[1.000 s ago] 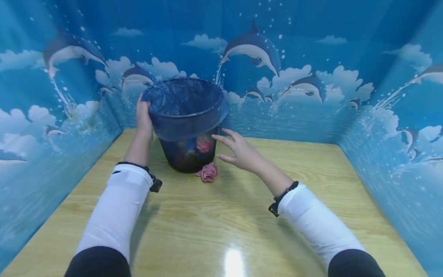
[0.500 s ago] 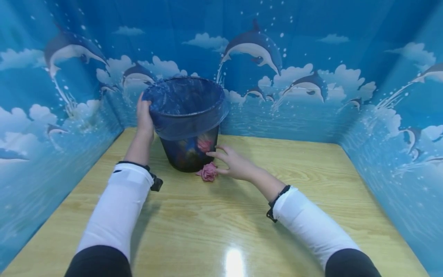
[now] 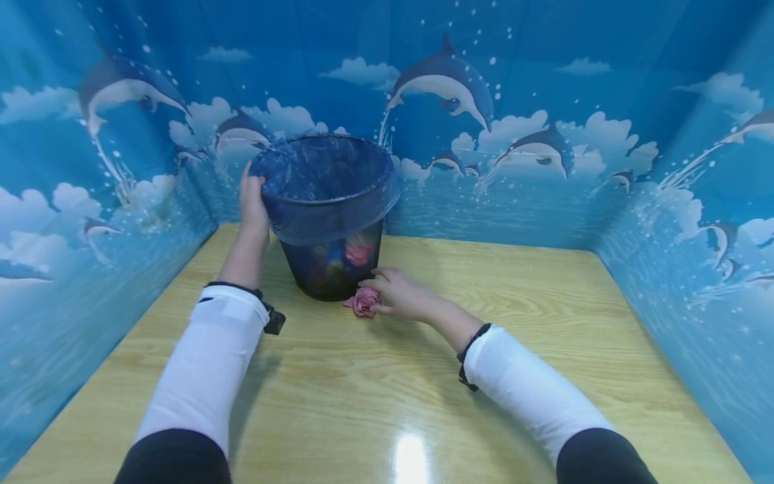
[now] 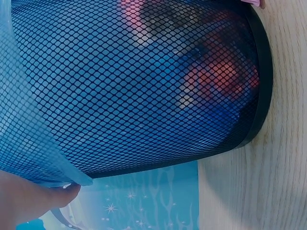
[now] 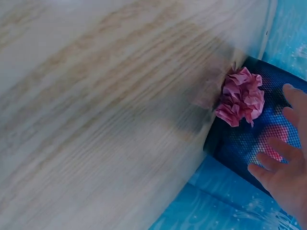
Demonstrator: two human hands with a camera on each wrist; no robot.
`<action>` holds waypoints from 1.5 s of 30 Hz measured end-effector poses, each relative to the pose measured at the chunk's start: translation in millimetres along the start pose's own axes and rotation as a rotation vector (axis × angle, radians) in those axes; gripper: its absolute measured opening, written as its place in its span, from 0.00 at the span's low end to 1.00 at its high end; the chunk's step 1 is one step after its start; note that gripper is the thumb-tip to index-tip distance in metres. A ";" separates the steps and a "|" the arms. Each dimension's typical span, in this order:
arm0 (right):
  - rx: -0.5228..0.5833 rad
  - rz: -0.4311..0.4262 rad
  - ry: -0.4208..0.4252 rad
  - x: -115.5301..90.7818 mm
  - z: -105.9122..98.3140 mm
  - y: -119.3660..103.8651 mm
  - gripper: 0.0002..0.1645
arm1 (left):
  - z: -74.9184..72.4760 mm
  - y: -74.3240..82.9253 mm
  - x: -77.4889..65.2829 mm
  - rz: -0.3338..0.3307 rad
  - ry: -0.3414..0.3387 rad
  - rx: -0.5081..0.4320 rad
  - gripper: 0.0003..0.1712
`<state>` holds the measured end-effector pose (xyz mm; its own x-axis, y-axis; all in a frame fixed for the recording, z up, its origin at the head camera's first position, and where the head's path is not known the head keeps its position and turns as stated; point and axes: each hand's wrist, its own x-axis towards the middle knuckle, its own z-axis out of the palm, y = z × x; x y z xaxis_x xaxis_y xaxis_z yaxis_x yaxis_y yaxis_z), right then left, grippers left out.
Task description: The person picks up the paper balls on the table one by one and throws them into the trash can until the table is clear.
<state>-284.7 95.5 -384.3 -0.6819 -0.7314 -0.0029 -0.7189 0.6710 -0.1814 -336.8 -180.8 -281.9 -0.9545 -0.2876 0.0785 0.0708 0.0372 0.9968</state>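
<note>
A black mesh wastebasket (image 3: pixel 302 262) stands on the table, lined with a blue plastic bag (image 3: pixel 326 223) folded over its rim. My left hand (image 3: pixel 252 208) grips the upper left side, its thumb lying at the bag's folded edge in the left wrist view. Crumpled pink paper (image 3: pixel 364 302) lies at the basket's front right foot. Around the paper's right side are the fingertips of my right hand (image 3: pixel 402 296). In the right wrist view these fingers (image 5: pixel 263 173) are spread, with a gap between them and the paper ball (image 5: pixel 241 97).
Through the mesh, red and blue crumpled pieces (image 4: pixel 218 79) show inside the basket. The wood-grain table (image 3: pixel 520 296) is bordered by blue curtains (image 3: pixel 514 195) printed with dolphins, close behind the basket. A bright light reflection (image 3: pixel 410 457) lies on the tabletop near the front.
My right hand has moved down and left, from beside the basket to the pink paper, its fingers drawing closer together. The left hand, basket and paper stay in place.
</note>
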 end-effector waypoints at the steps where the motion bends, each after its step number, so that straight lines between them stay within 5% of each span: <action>1: -0.001 0.003 -0.006 1.3 1.0 -0.1 0.31 | 0.1 0.1 0.2 -0.001 -0.003 -0.001 0.34; 11: 0.063 0.044 -0.084 9.7 9.1 -4.2 0.30 | 0.7 -0.9 0.6 0.001 -0.009 0.002 0.35; 19: 0.019 -0.004 -0.066 13.3 15.3 -4.4 0.28 | 1.2 0.3 1.0 0.001 -0.014 -0.003 0.35; 45: 0.006 0.024 -0.113 24.6 30.2 -10.6 0.28 | -0.4 0.6 -0.2 0.003 -0.002 -0.010 0.34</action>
<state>-289.8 66.7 -412.2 -0.6791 -0.7246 -0.1176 -0.7018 0.6878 -0.1856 -336.5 -181.1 -281.4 -0.9549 -0.2855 0.0818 0.0769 0.0282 0.9966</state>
